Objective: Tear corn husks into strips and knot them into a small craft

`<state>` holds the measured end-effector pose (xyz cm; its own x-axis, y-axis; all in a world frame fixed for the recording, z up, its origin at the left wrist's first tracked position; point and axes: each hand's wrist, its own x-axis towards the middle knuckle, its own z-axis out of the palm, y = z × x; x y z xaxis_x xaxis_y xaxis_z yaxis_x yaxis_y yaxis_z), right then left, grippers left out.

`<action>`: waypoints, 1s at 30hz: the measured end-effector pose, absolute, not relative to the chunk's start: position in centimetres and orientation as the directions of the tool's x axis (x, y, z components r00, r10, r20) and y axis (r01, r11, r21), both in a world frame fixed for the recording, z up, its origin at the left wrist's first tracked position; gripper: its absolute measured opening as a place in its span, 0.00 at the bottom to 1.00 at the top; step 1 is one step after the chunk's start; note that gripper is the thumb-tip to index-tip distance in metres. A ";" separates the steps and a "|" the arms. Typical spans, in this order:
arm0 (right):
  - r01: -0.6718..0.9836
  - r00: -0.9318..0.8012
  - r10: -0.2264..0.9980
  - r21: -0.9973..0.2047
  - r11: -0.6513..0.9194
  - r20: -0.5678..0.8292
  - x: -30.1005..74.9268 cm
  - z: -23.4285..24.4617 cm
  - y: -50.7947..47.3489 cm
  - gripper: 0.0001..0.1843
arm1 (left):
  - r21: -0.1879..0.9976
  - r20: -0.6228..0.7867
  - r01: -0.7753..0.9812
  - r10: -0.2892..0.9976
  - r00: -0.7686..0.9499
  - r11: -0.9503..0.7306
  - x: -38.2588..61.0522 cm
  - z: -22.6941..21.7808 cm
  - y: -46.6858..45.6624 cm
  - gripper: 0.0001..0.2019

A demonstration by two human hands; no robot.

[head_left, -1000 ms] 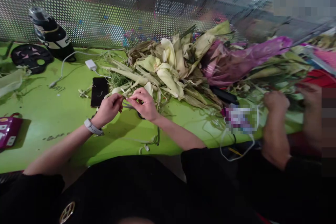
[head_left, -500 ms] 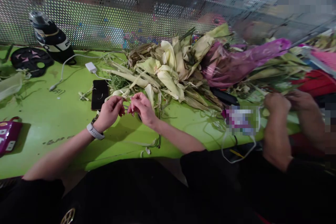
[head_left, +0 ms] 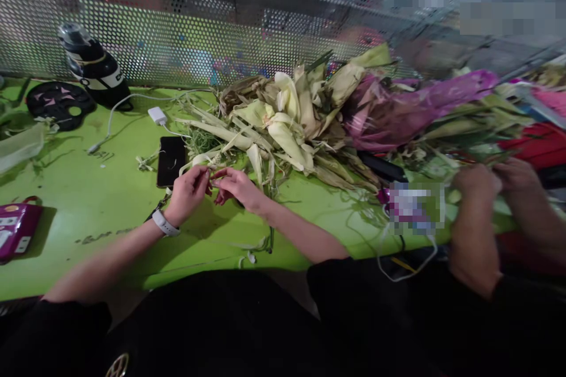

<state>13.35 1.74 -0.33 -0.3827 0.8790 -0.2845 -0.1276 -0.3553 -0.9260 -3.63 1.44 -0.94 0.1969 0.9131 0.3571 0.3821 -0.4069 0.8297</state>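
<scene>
My left hand [head_left: 188,191], with a white watch on its wrist, and my right hand [head_left: 236,187] meet over the green table [head_left: 88,200]. Both pinch a thin pale strip of corn husk [head_left: 213,172] between their fingertips. Just beyond them lies a big pile of corn husks [head_left: 283,121], pale yellow and green. A black phone [head_left: 170,160] lies flat next to my left hand.
Another person's two hands [head_left: 495,182] work in husks at the right, by a purple plastic bag [head_left: 398,109]. A white charger with cable [head_left: 157,115], a dark bottle [head_left: 92,68], a black disc [head_left: 59,105] and a magenta packet [head_left: 15,230] sit at the left. A perforated metal screen backs the table.
My hands have come closer together and shifted slightly away from me, still pinching the strip. The other person's hands have moved a little to the right.
</scene>
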 end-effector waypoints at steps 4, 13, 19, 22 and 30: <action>-0.104 -0.403 0.890 -0.955 -0.279 -0.216 12.9 -0.3 1.3 0.20 | 0.770 0.410 0.450 0.891 0.195 -0.453 -3.7 -1.3 1.5 0.07; 0.006 -0.314 0.945 -0.996 -0.091 -0.088 12.7 -0.6 0.9 0.14 | 0.719 0.423 0.495 0.873 0.244 -0.487 -3.7 -1.2 1.3 0.07; -0.005 -0.264 0.964 -0.999 -0.033 -0.031 12.7 -0.7 1.0 0.09 | 0.729 0.426 0.480 0.873 0.240 -0.487 -3.6 -1.1 1.3 0.06; -0.014 -0.277 0.960 -0.999 -0.049 -0.043 13.0 -0.5 1.1 0.06 | 0.761 0.406 0.455 0.886 0.223 -0.463 -3.7 -1.2 1.5 0.06; -0.002 -0.417 0.906 -0.996 -0.089 -0.079 13.1 -0.6 1.0 0.15 | 0.775 0.376 0.456 0.899 0.224 -0.438 -3.6 -1.1 1.3 0.08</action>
